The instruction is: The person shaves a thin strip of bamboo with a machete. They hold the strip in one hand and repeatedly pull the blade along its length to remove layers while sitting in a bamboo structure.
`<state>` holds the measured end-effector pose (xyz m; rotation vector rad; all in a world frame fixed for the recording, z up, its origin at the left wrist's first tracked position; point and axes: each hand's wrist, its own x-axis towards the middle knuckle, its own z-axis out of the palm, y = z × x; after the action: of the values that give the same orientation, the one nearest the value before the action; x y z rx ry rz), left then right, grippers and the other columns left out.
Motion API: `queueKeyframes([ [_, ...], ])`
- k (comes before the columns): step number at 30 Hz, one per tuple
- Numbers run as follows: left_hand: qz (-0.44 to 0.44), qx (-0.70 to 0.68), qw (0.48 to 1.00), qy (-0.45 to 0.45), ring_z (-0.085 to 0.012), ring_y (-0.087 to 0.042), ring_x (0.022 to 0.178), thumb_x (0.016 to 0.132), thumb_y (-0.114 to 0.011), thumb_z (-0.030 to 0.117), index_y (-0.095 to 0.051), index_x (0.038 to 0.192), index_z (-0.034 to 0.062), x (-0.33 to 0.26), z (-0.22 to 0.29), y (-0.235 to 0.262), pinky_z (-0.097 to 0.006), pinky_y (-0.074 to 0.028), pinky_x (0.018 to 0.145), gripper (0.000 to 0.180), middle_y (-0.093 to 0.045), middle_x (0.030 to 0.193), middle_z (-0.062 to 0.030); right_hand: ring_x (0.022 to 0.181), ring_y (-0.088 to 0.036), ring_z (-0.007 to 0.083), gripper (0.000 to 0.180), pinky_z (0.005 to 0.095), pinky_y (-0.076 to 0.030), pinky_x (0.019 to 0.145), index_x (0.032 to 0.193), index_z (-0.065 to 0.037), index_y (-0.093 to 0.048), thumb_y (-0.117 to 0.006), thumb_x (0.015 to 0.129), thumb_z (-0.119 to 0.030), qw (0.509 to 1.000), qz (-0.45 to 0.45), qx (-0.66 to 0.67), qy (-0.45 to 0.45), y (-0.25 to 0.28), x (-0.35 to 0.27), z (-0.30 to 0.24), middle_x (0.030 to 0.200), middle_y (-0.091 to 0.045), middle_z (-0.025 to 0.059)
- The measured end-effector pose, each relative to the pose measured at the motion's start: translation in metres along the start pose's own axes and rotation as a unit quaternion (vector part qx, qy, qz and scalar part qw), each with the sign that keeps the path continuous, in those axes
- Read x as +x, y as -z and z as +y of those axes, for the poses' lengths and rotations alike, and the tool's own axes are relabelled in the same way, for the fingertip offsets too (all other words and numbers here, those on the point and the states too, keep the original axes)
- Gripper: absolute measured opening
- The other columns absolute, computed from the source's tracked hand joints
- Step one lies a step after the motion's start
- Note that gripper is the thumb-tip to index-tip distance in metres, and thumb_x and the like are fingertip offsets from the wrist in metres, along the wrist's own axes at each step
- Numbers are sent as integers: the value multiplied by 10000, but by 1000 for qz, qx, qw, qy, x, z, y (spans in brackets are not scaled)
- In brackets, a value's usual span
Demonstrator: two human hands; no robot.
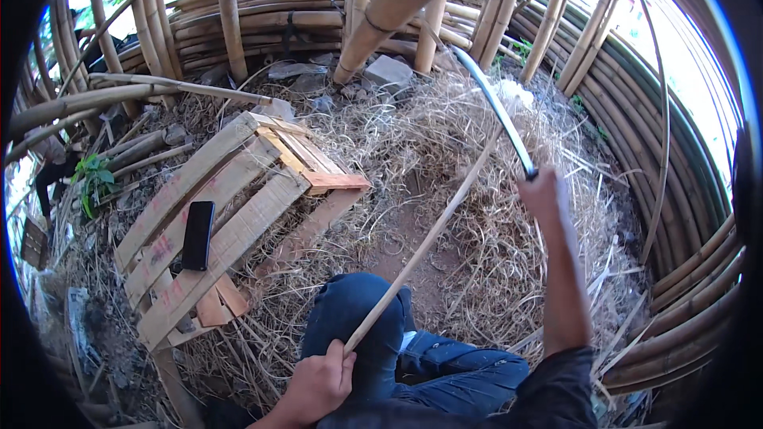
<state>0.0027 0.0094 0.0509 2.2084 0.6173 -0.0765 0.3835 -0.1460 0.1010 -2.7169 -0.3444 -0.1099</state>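
My left hand [319,381] is closed around the lower end of a long, thin bamboo pole [421,248]. The pole slants up and away to the right, crossing over my bent knee in blue jeans [350,314]. In my right hand [544,194] is the dark handle of a long, curved machete [499,108], its pale blade pointing up and to the left. The blade's lower part is close to the pole's far end; whether they touch I cannot tell. Both hands have their fingers wrapped round what they hold.
To the left a wooden crate [238,214] lies tipped over, with a black phone [198,236] on its slats. Heaps of bamboo shavings [493,230] cover the ground ahead. A grey concrete block [389,73] sits at the back. Upright bamboo posts and stacked poles [636,135] surround the spot.
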Motion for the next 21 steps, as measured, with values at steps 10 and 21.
queueKeyframes([
  [10, 31, -69, 997, -26, -405, -568, 521, 945, -498, 186, -505, 804, 6, 10, -24, -12, -482, -412, 471, 229, -524, 552, -229, 455, -436, 50, 201, 255, -335, 436, 647, -7, -554, -678, 765, -111, 948, -71, 300, -81, -188, -281, 143, 507, -460, -20],
  [21, 64, -18, 998, -12, -400, -552, 505, 960, -471, 197, -547, 742, -1, 13, -11, -19, -452, -398, 455, 304, -515, 526, -201, 387, -443, 119, 191, 269, -379, 384, 734, -76, -495, -657, 830, -108, 771, -168, 513, -339, -207, -322, 138, 531, -459, 8],
])
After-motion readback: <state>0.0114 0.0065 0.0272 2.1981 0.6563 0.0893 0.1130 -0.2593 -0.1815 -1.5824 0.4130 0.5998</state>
